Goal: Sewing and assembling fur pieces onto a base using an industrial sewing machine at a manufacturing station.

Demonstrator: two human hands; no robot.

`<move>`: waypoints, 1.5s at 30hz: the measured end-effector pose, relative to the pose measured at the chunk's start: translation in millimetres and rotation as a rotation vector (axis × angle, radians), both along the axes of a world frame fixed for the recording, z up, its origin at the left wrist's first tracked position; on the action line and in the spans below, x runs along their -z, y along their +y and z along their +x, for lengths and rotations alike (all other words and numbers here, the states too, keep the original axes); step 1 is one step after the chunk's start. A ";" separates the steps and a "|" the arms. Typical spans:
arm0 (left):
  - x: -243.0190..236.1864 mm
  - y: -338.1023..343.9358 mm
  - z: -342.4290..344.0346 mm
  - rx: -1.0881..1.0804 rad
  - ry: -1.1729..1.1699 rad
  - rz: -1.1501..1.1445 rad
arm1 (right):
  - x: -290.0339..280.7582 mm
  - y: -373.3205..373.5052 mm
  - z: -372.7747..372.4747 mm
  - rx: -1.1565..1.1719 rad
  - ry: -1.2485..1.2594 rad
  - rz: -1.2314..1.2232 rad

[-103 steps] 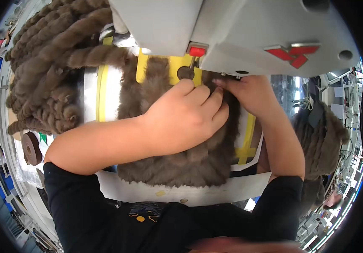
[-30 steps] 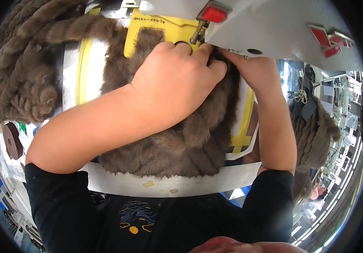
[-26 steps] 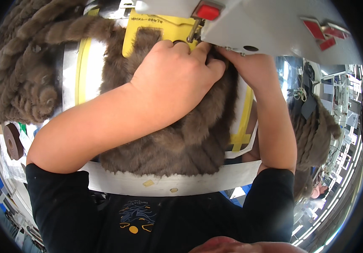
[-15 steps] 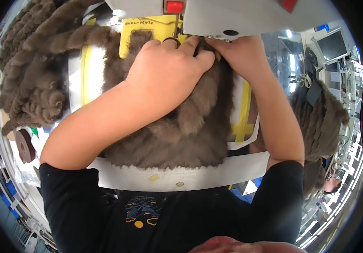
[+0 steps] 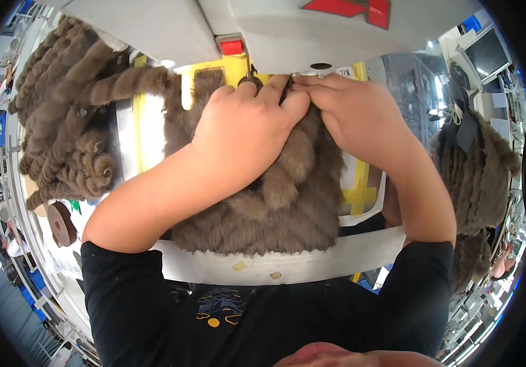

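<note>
A brown fur piece (image 5: 257, 229) lies in front of me, with a rolled fur strip (image 5: 296, 153) on top of it. Both hands meet at its far edge, under the head of a white sewing machine (image 5: 275, 37). My left hand (image 5: 244, 116) rests over the fur with its fingers bent and pinching the fur edge. Close beside it, my right hand (image 5: 354, 110) has thumb and fingers pressed together on the same edge. The machine's head partly hides the fingertips and whatever lies beneath them. A yellow plate (image 5: 220, 66) shows behind the left hand.
Bundled fur strips (image 5: 67, 110) are heaped at the left, one running to the machine. Below them sits a brown tape roll (image 5: 61, 223). More fur (image 5: 474, 177) hangs at the right. A white curved table edge (image 5: 287, 266) runs between the fur and my body.
My view has shifted, so the scene sits lower and slightly right and more of the machine shows. My right fingers are drawn together more visibly; both hands stay at the fur edge.
</note>
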State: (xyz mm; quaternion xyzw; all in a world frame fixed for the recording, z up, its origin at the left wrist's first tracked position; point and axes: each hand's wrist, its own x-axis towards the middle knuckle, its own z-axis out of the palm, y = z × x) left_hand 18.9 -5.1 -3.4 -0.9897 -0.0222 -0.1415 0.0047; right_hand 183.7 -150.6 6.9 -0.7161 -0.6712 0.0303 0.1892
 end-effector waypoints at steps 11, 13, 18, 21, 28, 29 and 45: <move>-2.6 3.2 1.6 0.003 0.046 -0.005 | -10.3 5.7 -11.0 0.093 -0.083 -0.082; -3.1 3.0 0.4 -0.003 0.034 -0.015 | -9.8 7.1 -11.9 0.087 -0.091 -0.067; -2.3 2.3 -0.2 0.000 0.019 -0.022 | -8.5 6.8 -12.9 0.099 -0.100 -0.074; -1.4 3.3 -2.3 0.001 0.013 0.018 | -10.1 8.2 -15.1 0.097 -0.102 -0.080; -1.2 3.8 -3.2 -0.001 0.022 0.042 | -10.8 9.1 -15.1 0.079 -0.137 -0.034; -1.2 3.2 -3.6 0.000 0.016 0.054 | -11.5 9.8 -15.5 0.079 -0.132 -0.043; -0.3 -2.0 3.9 0.028 -0.010 0.016 | -18.2 3.9 -4.9 0.121 -0.086 -0.081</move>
